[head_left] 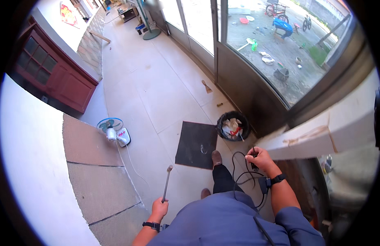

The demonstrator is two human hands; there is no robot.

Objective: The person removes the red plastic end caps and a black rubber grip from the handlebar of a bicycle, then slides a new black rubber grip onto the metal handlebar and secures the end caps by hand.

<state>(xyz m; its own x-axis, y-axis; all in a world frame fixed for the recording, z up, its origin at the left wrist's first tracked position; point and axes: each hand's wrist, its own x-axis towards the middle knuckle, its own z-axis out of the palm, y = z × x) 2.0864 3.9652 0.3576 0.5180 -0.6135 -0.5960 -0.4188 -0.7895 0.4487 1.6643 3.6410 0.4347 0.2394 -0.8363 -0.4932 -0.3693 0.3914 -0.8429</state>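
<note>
My left hand is closed round the lower end of a thin grey rod with a small brownish head. The rod points up and away over the pale floor. On the right, my right hand is closed with fingers pinched on a black cable, beside the white ledge. Loops of the cable hang below this hand, towards a small black box near the wrist. A dark piece shows under the fingers, too small to make out. Both wrists wear black bands.
A black mat lies ahead of my feet, beside a black-lined bin with rubbish. A small fan stands on the left, its cord on the floor. A brush-like tool lies near the glass door. A white ledge juts in at right.
</note>
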